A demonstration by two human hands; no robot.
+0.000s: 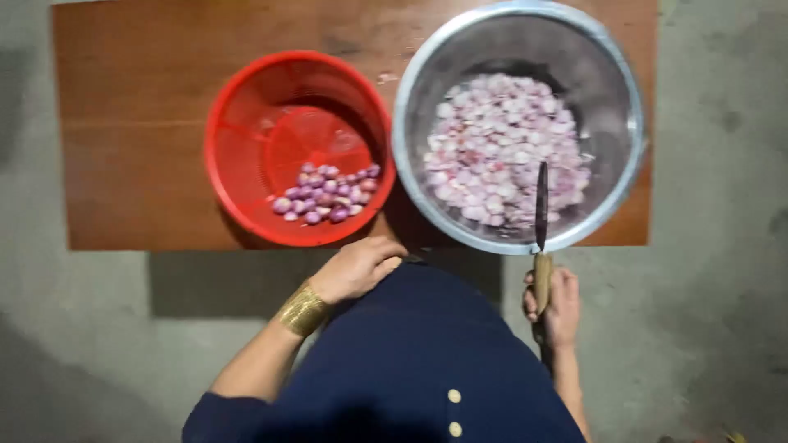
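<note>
A: Start with the big things. What's laid out?

B: A low wooden table [148, 123] on a grey concrete floor [722, 246]. On its right half sits a wide steel bowl [611, 90], its near rim overhanging the table edge. It holds a heap of cut shallot pieces [501, 148], pale pink and white. Just beside it on the left, nearly touching, is a red plastic strainer basket [246, 107] with a small cluster of whole peeled shallots [324, 193] against its near wall.

A: And the person?

B: Seen from above, in a dark blue garment [419, 353] with pale buttons. The left hand [357, 267] rests loosely curled at the table's near edge, just below the basket; it holds nothing that I can see. A gold bangle [302, 310] circles that wrist.

A: The right?

B: The right hand [556, 305] is wrapped around the wooden handle of a knife [541, 205]. The dark blade points away from the person, over the bowl's near rim and above the cut pieces.

A: How would that knife handle, in your view?

B: Light and stiff, I'd judge, with a narrow blade. The handle is the only sensible place to grip, and that's where the fingers sit. Juice from the cutting could make the wood slick, so a full wrap seems wiser than a pinch.

A: And the shallots?

B: Small, round, smooth once peeled, so likely slippery and prone to rolling. Best pinched across the middle.
</note>
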